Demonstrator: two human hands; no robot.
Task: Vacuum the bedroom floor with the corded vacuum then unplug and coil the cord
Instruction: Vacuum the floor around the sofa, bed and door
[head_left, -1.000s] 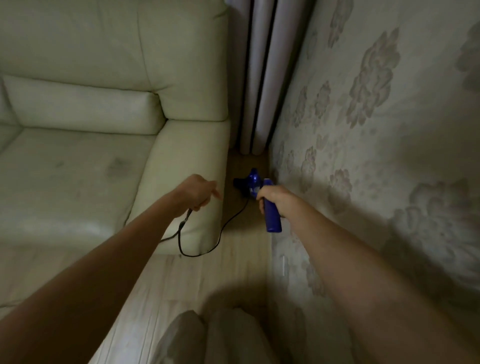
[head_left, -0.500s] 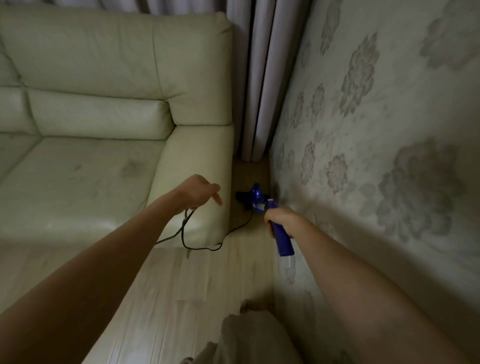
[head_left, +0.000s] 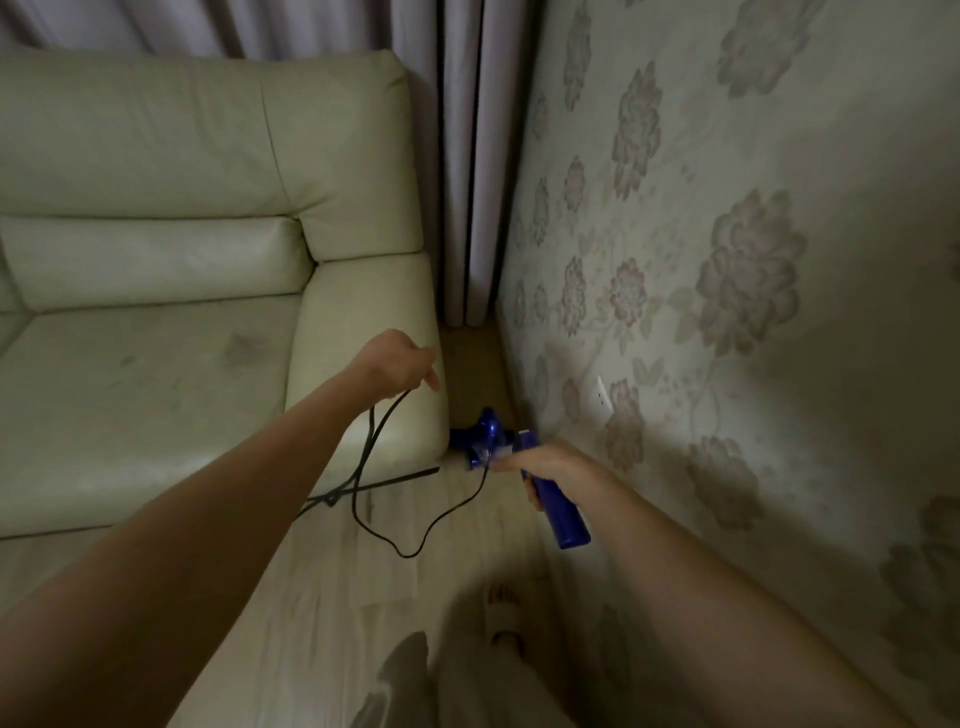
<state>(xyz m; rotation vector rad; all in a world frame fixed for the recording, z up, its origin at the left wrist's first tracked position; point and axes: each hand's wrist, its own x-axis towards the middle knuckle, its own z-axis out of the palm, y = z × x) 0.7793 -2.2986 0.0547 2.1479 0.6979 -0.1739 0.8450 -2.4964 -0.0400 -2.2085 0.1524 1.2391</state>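
The corded vacuum (head_left: 519, 462), a small blue handheld unit, sits low in the narrow gap between the sofa armrest (head_left: 363, 364) and the floral-papered wall (head_left: 727, 260), its nose pointing toward the curtain (head_left: 462, 156) in the corner. The right hand (head_left: 550, 462) is wrapped shut around the blue handle, with the butt of the handle sticking out behind the fist and the motor body just ahead of the knuckles. The left hand (head_left: 400, 364) is closed on the black cord (head_left: 441, 514), held above and to the side of the vacuum grip, over the armrest.

From the left fist the cord drops in two strands. One swings down in a slack loop over the wooden floor (head_left: 311, 623) and rises to the vacuum body just in front of the right hand. The other runs down and away under the left forearm, where the strands cross.

Risks, as I judge them:
- That crossing could tighten into a kink or knot if the left hand pulls up.
- The slack loop lies close ahead of the person's slippered foot (head_left: 501, 613), so a step forward could snag it.
- Pushing the nose deeper could suck in the curtain hem.
- A white wall outlet (head_left: 601, 397) sits just beyond the right hand; whether the cord is plugged anywhere cannot be told.
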